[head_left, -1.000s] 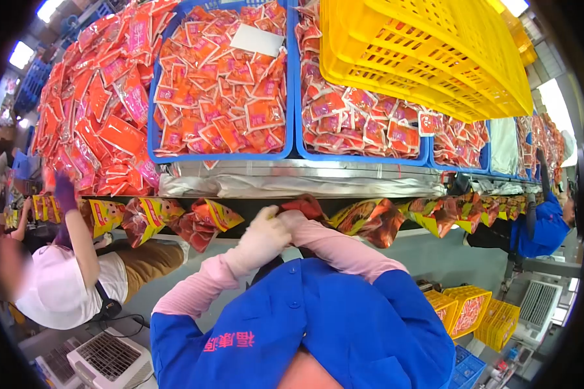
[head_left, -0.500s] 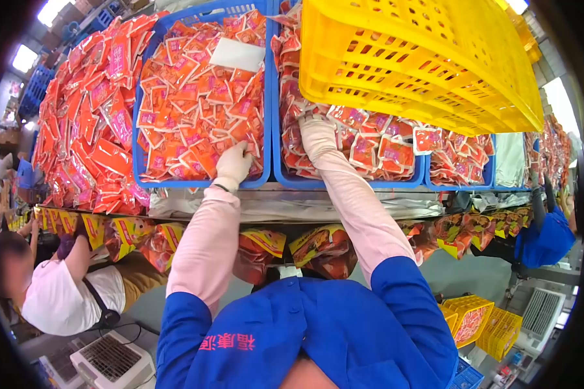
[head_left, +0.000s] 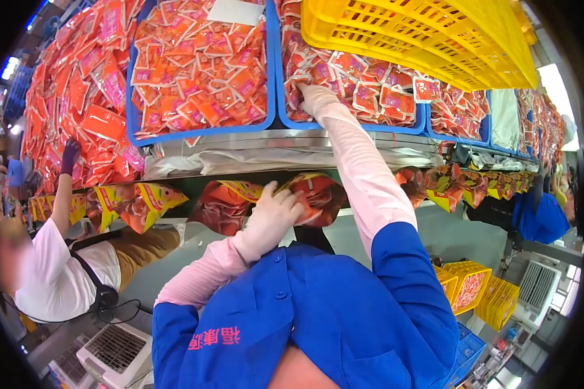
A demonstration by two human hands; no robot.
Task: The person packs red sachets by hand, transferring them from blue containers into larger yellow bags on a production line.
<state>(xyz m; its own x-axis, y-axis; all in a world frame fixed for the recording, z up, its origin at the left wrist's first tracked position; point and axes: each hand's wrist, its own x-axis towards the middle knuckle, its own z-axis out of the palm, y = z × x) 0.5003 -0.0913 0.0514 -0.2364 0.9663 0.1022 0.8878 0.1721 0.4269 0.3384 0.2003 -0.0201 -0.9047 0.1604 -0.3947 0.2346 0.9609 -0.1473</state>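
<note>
My gloved left hand [head_left: 272, 217] is in front of my chest, its fingers spread over the upper edges of two red-and-yellow bags in the row along the table's front. One bag [head_left: 217, 211] hangs left of it, another [head_left: 319, 198] right of it; I see nothing in its fingers. Farther off, my gloved right hand [head_left: 319, 102] reaches into a blue crate [head_left: 357, 127] of red sachets [head_left: 365, 100]. Its fingers curl down onto a sachet near the crate's left wall; the fingertips are partly hidden.
Above the right crate tilts a yellow perforated crate [head_left: 428, 39]. A second blue crate [head_left: 201, 133] of orange-red sachets holds a white card [head_left: 235, 11]. Larger red packets [head_left: 87, 97] are heaped at left, where a co-worker's dark-gloved hand [head_left: 70, 155] reaches in. Yellow baskets [head_left: 468, 285] stand behind at right.
My left hand has left the left crate's sachets and come back toward me to the bags. My right hand stays among the sachets. The co-worker's arm now reaches to the packet heap.
</note>
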